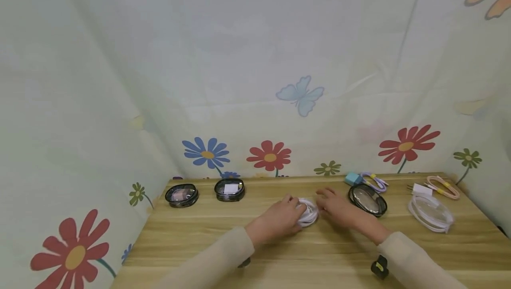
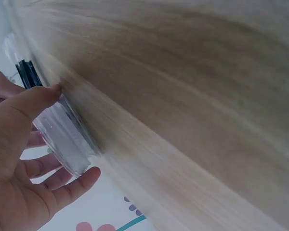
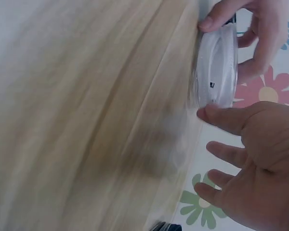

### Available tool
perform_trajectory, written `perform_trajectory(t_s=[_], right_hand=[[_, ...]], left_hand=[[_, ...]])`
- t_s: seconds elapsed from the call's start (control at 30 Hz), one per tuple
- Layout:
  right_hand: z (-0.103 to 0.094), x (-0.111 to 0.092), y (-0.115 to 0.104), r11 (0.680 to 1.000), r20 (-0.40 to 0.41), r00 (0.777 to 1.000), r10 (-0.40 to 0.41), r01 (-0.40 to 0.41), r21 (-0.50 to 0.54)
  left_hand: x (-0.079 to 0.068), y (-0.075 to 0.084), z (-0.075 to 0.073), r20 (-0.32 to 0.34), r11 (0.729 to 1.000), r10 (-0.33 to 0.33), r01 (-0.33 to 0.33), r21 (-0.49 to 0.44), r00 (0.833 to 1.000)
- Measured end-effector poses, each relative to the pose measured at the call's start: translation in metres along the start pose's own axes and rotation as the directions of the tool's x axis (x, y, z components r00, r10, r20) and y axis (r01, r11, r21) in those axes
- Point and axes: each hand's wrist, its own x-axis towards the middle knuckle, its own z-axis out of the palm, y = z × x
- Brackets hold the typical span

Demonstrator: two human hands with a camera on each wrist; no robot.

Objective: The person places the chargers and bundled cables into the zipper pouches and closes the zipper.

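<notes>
A small white-trimmed oval case with clear sides [image 1: 308,214] stands on the wooden table in front of me, something white inside it. My left hand [image 1: 278,219] grips it from the left; in the left wrist view the thumb lies along one side and fingers along the other. On its right side is my right hand [image 1: 337,209], fingers loosely spread. In the right wrist view the right thumb [image 3: 216,115] is at the end of the white case [image 3: 216,67], seeming to touch it. No object lies within the right hand's fingers.
Two black-trimmed clear cases [image 1: 181,195] [image 1: 229,189] with contents sit back left. At right lie another black-trimmed case [image 1: 367,200], a blue charger [image 1: 353,179], a purple cable [image 1: 374,182], a white-trimmed case [image 1: 431,213], a white charger [image 1: 422,189] and an orange cable [image 1: 445,188].
</notes>
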Motion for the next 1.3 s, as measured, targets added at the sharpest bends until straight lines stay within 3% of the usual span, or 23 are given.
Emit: perform_trajectory(t_s=[0.17,0.37,0.53,0.67,0.8,0.9,1.0,1.13,1.3], right_hand=[[0.0,-0.008,-0.003,0.999,-0.022,1.0,-0.013,0.014,0.045],[0.002,-0.005,-0.025,0.993,-0.043,0.998,0.044,-0.039,0.111],[0.001,-0.004,-0.029,0.986,-0.07,0.986,0.15,-0.144,0.08],[0.005,-0.004,-0.02,0.974,-0.09,0.97,0.226,-0.224,0.036],[0.011,-0.003,-0.012,0.971,-0.1,0.967,0.236,-0.233,0.041],[0.013,-0.003,-0.012,0.977,-0.105,0.971,0.213,-0.209,0.049],[0.013,-0.001,-0.013,0.98,-0.102,0.975,0.196,-0.191,0.061],[0.009,0.001,-0.012,0.982,-0.089,0.979,0.185,-0.182,0.045],[0.001,0.0,-0.009,0.99,-0.052,0.989,0.14,-0.139,0.017]], left_hand=[[0.001,0.002,0.0,-0.01,1.0,-0.024,0.024,-0.018,1.0],[0.007,0.008,0.002,-0.078,0.997,-0.059,0.064,0.053,0.995],[0.005,0.001,0.001,-0.016,0.998,-0.063,0.063,-0.006,0.998],[-0.001,-0.011,0.002,0.06,1.0,-0.009,0.009,-0.009,0.998],[-0.007,-0.021,0.007,0.026,0.99,0.134,-0.135,0.031,0.991],[-0.01,-0.026,0.009,-0.01,0.965,0.261,-0.26,0.038,0.965],[-0.01,-0.028,0.008,-0.011,0.943,0.334,-0.334,-0.017,0.943],[-0.009,-0.026,0.007,-0.016,0.937,0.341,-0.342,-0.077,0.94],[-0.012,-0.022,0.006,-0.035,0.952,0.289,-0.291,-0.092,0.957]])
